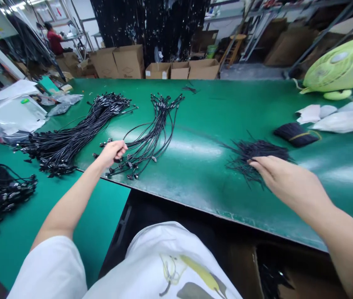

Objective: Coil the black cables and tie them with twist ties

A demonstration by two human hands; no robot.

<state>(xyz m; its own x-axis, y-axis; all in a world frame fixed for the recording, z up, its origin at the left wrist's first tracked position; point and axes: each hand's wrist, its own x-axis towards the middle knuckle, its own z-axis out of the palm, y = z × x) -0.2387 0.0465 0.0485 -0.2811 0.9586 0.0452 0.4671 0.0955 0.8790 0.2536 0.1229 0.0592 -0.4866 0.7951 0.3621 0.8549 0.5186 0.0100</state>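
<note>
My left hand is closed on the near end of a loose bunch of black cables that fans out across the green table. My right hand rests with fingers together on a scattered pile of thin black twist ties; I cannot make out whether it pinches one. A larger heap of black cables lies to the left of my left hand.
A bound bundle of ties and white plastic bags lie at the right, beneath a green fan. More cables sit at the far left. Cardboard boxes stand behind the table. A person in red works far back.
</note>
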